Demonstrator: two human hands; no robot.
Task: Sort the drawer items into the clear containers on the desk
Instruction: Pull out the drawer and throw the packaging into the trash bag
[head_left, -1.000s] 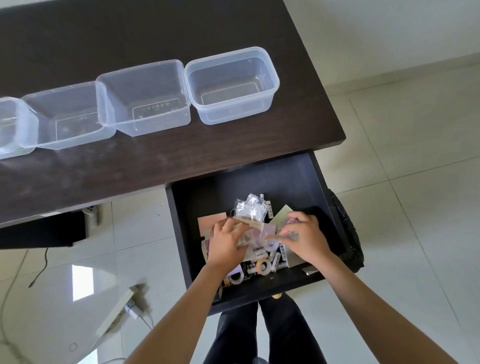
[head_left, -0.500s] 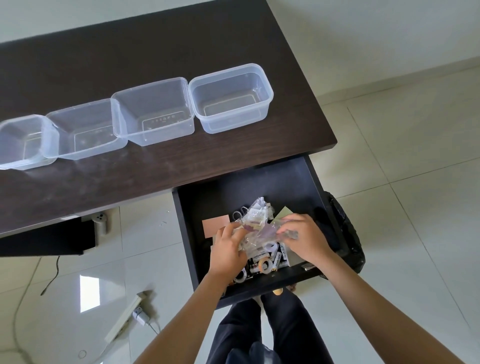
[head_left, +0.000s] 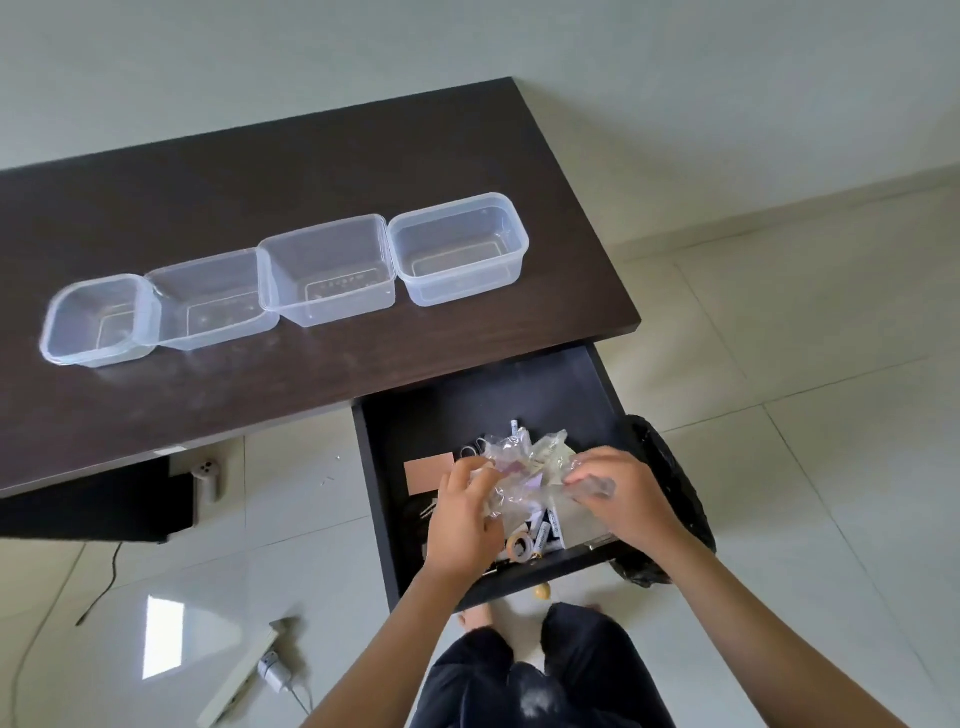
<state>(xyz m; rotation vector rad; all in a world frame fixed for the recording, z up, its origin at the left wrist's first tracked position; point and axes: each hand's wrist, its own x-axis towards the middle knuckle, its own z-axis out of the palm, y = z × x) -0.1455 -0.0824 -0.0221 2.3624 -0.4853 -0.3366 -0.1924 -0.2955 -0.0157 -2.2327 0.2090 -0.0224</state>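
Note:
The open black drawer (head_left: 519, 395) under the desk's right end holds a heap of small items: clear plastic bags (head_left: 524, 462), batteries (head_left: 545, 530), a tape roll (head_left: 519, 546), a tan card (head_left: 429, 473). My left hand (head_left: 465, 519) and my right hand (head_left: 621, 499) both grip the crumpled clear plastic bags and hold them just above the heap. Several empty clear containers stand in a row on the dark desk (head_left: 260, 395); the rightmost container (head_left: 460, 248) is nearest the drawer.
A black bag-lined bin (head_left: 670, 488) stands right of the drawer. On the tiled floor at the lower left lie a power strip (head_left: 244, 670) and cables. My dark trousers and feet show below the drawer front.
Both hands have gathered the plastic bags and lifted them slightly off the heap. The camera has tilted up, so the desk and containers sit lower in the view.

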